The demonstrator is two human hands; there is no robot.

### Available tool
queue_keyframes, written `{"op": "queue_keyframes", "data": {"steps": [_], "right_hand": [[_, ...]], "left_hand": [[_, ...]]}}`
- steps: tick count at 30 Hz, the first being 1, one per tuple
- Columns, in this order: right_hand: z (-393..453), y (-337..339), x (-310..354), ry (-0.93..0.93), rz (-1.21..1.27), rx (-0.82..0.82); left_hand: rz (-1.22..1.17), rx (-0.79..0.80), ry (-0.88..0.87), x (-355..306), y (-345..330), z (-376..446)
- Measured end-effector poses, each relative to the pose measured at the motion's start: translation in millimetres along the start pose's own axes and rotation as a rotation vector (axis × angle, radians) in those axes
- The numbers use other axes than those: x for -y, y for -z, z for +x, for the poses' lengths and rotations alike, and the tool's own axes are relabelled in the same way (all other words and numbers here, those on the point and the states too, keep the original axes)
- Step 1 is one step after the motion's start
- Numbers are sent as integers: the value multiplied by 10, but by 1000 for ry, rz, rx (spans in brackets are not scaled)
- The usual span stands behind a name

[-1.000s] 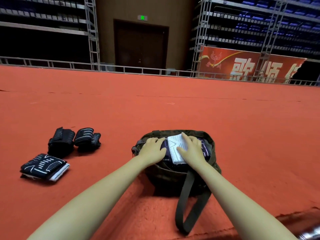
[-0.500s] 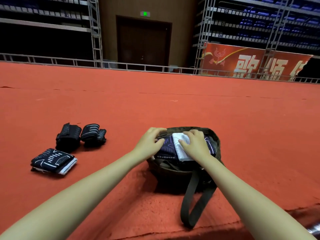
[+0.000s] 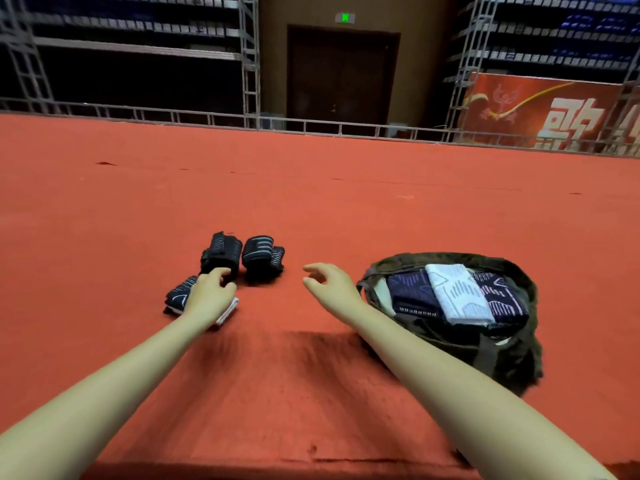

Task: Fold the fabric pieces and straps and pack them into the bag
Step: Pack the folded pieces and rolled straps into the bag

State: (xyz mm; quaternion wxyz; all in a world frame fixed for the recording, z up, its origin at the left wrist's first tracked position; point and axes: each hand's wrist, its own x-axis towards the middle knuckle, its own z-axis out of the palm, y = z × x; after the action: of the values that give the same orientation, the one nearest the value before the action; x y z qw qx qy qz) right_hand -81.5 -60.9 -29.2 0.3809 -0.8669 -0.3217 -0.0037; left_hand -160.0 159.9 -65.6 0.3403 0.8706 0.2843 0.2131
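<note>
the left hand (image 3: 210, 296) hovers over a folded dark cloth (image 3: 178, 296) on the red carpet (image 3: 311, 202), fingers loose, gripping nothing. the right hand (image 3: 329, 284) hangs open and empty beside the olive bag (image 3: 512, 355) (one folded patterned piece (image 3: 453, 294) already inside). beyond, two rolled straps (image 3: 242, 252) wait, still unpacked.

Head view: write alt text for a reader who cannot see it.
A person's left hand reaches over a folded patterned cloth toward two rolled black straps on red carpet; the open right hand hovers beside an olive bag holding folded fabric.
</note>
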Motion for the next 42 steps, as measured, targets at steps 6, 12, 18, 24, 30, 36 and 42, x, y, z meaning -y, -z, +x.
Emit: {"op": "queue_keyframes", "data": {"steps": [6, 12, 18, 24, 30, 36, 42], "right_hand": [[345, -833, 111, -83, 61, 119], [808, -1556, 444, -68, 59, 243], [1074, -1829, 474, -10, -51, 440], [903, -1808, 380, -64, 167, 450], [594, -1507, -7, -275, 554, 172], [262, -1196, -449, -319, 514, 65], [234, -1152, -473, -291, 547, 77]], "left_hand": [[23, -118, 217, 668, 99, 207], [-80, -119, 172, 1107, -80, 274], [-88, -146, 8, 1296, -103, 305], [-97, -129, -66, 1293, -125, 287], [90, -72, -104, 1292, 13, 517], [593, 394, -267, 1034, 12, 895], [778, 505, -370, 825, 163, 991]]}}
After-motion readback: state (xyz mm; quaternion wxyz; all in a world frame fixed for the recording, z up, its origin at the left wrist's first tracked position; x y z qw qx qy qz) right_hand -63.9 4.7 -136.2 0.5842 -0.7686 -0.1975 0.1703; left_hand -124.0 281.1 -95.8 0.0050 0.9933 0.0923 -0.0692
